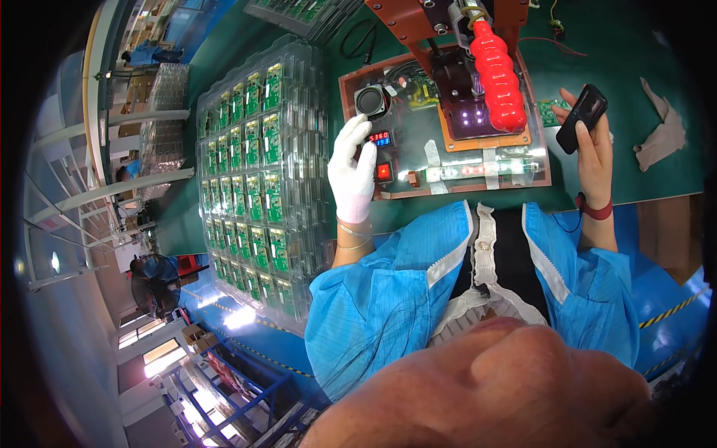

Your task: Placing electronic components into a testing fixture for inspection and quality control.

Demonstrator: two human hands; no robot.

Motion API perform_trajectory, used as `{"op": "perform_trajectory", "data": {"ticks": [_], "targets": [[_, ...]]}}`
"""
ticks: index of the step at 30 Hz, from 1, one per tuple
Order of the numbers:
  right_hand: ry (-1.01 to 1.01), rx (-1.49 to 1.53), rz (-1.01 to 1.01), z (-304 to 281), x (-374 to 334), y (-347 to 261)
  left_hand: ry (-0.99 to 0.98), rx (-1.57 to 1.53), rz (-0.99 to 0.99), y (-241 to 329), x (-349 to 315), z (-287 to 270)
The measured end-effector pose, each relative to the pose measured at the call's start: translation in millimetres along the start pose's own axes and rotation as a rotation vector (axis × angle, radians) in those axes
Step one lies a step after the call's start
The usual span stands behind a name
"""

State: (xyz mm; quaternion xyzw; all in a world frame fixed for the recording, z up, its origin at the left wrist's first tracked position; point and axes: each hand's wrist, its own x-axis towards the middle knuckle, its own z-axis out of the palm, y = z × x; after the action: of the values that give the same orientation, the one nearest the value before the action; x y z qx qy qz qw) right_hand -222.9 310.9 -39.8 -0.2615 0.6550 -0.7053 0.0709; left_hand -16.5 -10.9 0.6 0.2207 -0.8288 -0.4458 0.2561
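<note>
My left hand (351, 168), in a white glove, lies at the left edge of a clear-topped test fixture (547, 166) with a reddish frame. Its fingers are stretched out and hold nothing, beside a small digital display (379, 139) and below a round black speaker (370, 101). A lit red switch (384, 172) is near the thumb. My right hand (594, 153), bare with a red wrist strap, grips a smooth black rounded device (582, 119) right of the fixture. Partly behind those fingers lies a green circuit board (550, 112). The fixture's press has a ribbed red handle (497, 82).
Stacked clear plastic trays (299, 160) with rows of green circuit boards stand left of the fixture. A crumpled grey cloth (663, 131) lies at the far right of the green table (627, 56). A black cable (362, 45) curls behind the fixture. People sit farther off at left.
</note>
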Motion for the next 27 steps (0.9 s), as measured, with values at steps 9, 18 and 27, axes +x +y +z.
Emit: {"op": "perform_trajectory", "data": {"ticks": [9,18,27], "targets": [[0.02,0.004,0.008,-0.5,-1.7,0.1,0.007,-0.011,-0.009,0.0,0.2,0.6],[-0.407,0.233,0.161,-12.6,-15.4,-54.0,0.045,0.196,0.501,19.6,-15.7,15.0],[-0.618,-0.6,-0.578,32.8,-21.2,-58.7,-0.201,0.299,0.635,34.5,-20.3,34.8]]}}
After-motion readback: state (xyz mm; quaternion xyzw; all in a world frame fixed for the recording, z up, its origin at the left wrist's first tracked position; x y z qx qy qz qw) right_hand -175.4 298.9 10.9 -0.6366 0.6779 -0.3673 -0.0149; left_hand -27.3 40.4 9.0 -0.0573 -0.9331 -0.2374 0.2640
